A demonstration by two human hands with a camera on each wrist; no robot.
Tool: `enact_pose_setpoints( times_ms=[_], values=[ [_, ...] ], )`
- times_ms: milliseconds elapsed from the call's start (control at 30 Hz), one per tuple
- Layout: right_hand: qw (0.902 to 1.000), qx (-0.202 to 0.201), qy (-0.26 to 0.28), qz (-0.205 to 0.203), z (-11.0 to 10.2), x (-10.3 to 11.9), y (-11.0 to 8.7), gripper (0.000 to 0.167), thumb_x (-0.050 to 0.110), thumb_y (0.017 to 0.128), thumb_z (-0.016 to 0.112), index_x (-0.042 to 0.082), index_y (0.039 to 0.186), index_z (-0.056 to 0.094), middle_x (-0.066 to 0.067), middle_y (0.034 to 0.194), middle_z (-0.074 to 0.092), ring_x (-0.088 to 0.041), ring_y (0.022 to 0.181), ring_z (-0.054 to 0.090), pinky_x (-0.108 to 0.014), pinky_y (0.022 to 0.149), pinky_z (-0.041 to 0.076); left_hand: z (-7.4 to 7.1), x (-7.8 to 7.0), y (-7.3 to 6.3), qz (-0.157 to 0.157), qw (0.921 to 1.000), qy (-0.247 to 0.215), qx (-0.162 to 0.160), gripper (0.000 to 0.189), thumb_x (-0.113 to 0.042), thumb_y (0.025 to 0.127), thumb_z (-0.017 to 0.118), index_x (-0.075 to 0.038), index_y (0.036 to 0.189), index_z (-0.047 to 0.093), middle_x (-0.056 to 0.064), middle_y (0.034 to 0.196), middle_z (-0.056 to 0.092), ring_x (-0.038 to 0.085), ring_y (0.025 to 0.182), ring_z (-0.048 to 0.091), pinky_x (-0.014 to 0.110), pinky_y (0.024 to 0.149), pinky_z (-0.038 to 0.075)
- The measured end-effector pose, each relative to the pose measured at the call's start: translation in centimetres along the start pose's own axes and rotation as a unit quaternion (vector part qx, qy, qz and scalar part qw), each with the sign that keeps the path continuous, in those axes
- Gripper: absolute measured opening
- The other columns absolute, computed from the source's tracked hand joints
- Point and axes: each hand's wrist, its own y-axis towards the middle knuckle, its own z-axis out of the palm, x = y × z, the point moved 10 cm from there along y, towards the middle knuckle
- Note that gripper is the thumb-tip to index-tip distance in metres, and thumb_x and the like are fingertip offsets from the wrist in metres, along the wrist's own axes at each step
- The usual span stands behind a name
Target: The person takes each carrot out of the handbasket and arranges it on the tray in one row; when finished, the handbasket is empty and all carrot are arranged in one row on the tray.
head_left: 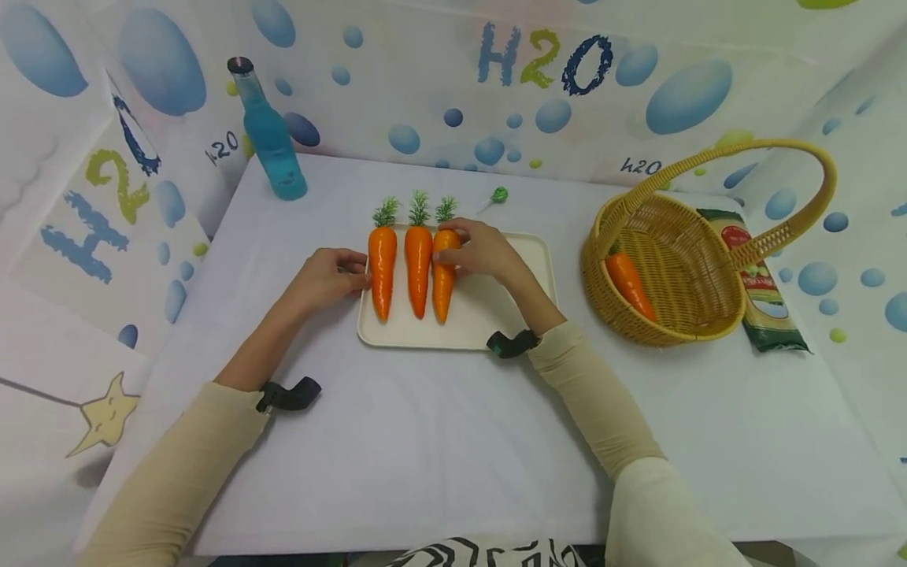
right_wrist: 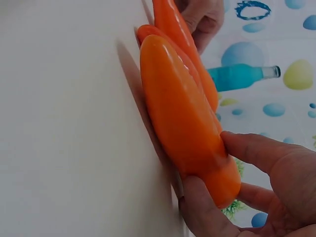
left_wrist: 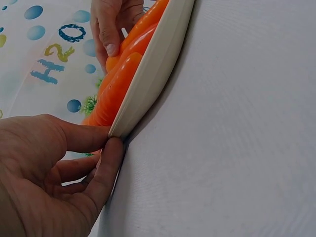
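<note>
Three orange carrots with green tops lie side by side on a cream tray (head_left: 407,335) in the head view. My right hand (head_left: 484,252) grips the right-hand carrot (head_left: 442,290) near its thick end, thumb and fingers on opposite sides; the right wrist view shows this carrot (right_wrist: 180,103) close up. The middle carrot (head_left: 419,264) and the left carrot (head_left: 383,264) rest beside it. At the tray's left edge, my left hand (head_left: 322,279) pinches the rim (left_wrist: 155,81) between thumb and fingers, close to the left carrot. Some fingertips of both hands are hidden in the head view.
To the right stands a wicker basket (head_left: 666,335) with a tall handle and another carrot (head_left: 628,283) inside. A green-and-red packet (head_left: 768,307) lies partly behind it. A blue bottle (head_left: 272,146) stands back left. Behind the tray lies a green lollipop (head_left: 500,194).
</note>
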Motion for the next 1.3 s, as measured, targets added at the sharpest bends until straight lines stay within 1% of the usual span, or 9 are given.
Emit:
enact_pose_setpoints(
  times_ms=[267, 400, 533, 600, 800, 900, 1067, 1200, 1300],
  values=[
    [0.9991, 0.014, -0.021, -0.035, 0.5, 1.2, -0.2, 0.065, 0.030, 0.087, 0.076, 0.023, 0.146, 0.049, -0.015, 0.135, 0.053, -0.019, 0.077, 0.070, -0.031, 0.075, 0.056, -0.3, 0.4, -0.4, 0.011, 0.9999, 0.005, -0.012, 0.048, -0.019, 0.094, 0.066, 0.004, 0.135, 0.054, 0.019, 0.115, 0.061, 0.028, 0.096, 0.063, 0.034, 0.082, 0.054],
    [0.9985, 0.033, -0.029, -0.033, 0.3, 1.5, -0.7, 0.068, 0.033, 0.088, 0.075, 0.025, 0.149, 0.045, -0.016, 0.141, 0.047, -0.019, 0.080, 0.070, -0.033, 0.076, 0.056, -0.5, 0.7, -0.5, 0.014, 0.9995, 0.020, -0.021, 0.049, -0.021, 0.094, 0.066, 0.004, 0.134, 0.055, 0.019, 0.115, 0.062, 0.029, 0.099, 0.061, 0.037, 0.084, 0.051],
    [0.9986, 0.037, -0.022, -0.032, -1.2, 2.2, -2.3, 0.069, 0.033, 0.088, 0.076, 0.027, 0.150, 0.044, -0.017, 0.148, 0.039, -0.025, 0.090, 0.070, -0.034, 0.078, 0.057, -0.5, 0.8, -0.5, 0.016, 0.9991, 0.027, -0.027, 0.050, -0.023, 0.094, 0.066, 0.003, 0.134, 0.056, 0.018, 0.115, 0.062, 0.030, 0.100, 0.060, 0.039, 0.084, 0.050],
    [0.9985, 0.033, -0.021, -0.037, -2.5, 2.9, -3.5, 0.068, 0.032, 0.089, 0.075, 0.028, 0.149, 0.044, -0.016, 0.150, 0.036, -0.028, 0.097, 0.069, -0.034, 0.078, 0.057, -0.5, 0.8, -0.5, 0.015, 0.9991, 0.028, -0.029, 0.050, -0.024, 0.094, 0.066, 0.003, 0.134, 0.056, 0.018, 0.115, 0.062, 0.030, 0.099, 0.060, 0.039, 0.083, 0.050],
    [0.9954, -0.015, -0.059, -0.074, -7.8, 5.6, -8.6, 0.065, 0.038, 0.090, 0.072, 0.032, 0.149, 0.044, -0.002, 0.150, 0.039, -0.019, 0.115, 0.059, -0.032, 0.081, 0.056, -0.5, 0.8, -0.5, 0.013, 0.9992, 0.030, -0.025, 0.051, -0.025, 0.093, 0.066, 0.004, 0.134, 0.055, 0.018, 0.115, 0.062, 0.030, 0.099, 0.060, 0.039, 0.084, 0.051],
    [0.9908, -0.057, -0.077, -0.095, -10.8, 6.7, -11.9, 0.067, 0.044, 0.090, 0.071, 0.034, 0.150, 0.043, 0.002, 0.149, 0.043, -0.019, 0.124, 0.053, -0.036, 0.085, 0.055, -0.5, 0.7, -0.5, 0.014, 0.9990, 0.034, -0.026, 0.051, -0.024, 0.093, 0.066, 0.004, 0.134, 0.055, 0.019, 0.115, 0.062, 0.031, 0.099, 0.059, 0.040, 0.085, 0.051],
    [0.9831, -0.106, -0.104, -0.107, -14.9, 6.6, -17.3, 0.063, 0.048, 0.089, 0.070, 0.036, 0.146, 0.047, 0.001, 0.141, 0.051, -0.020, 0.122, 0.054, -0.047, 0.093, 0.050, -0.2, 0.2, -0.4, 0.017, 0.9990, 0.034, -0.023, 0.049, -0.023, 0.093, 0.067, 0.004, 0.133, 0.056, 0.018, 0.114, 0.062, 0.031, 0.099, 0.060, 0.038, 0.083, 0.051],
    [0.9782, -0.085, -0.159, -0.103, -16.9, 4.7, -20.5, 0.055, 0.044, 0.092, 0.068, 0.028, 0.142, 0.052, 0.003, 0.135, 0.055, -0.020, 0.118, 0.056, -0.049, 0.093, 0.047, -0.1, -0.1, -0.3, 0.021, 0.9988, 0.041, -0.017, 0.049, -0.023, 0.093, 0.067, 0.003, 0.133, 0.056, 0.018, 0.114, 0.063, 0.030, 0.099, 0.060, 0.039, 0.084, 0.050],
    [0.9682, -0.049, -0.224, -0.101, -18.2, 2.6, -21.5, 0.053, 0.042, 0.095, 0.066, 0.022, 0.142, 0.050, 0.002, 0.136, 0.054, -0.022, 0.119, 0.054, -0.049, 0.095, 0.045, 0.1, -0.1, -0.1, 0.023, 0.9985, 0.047, -0.014, 0.049, -0.022, 0.094, 0.066, 0.003, 0.134, 0.056, 0.017, 0.114, 0.063, 0.030, 0.100, 0.060, 0.040, 0.085, 0.050]
  ],
)
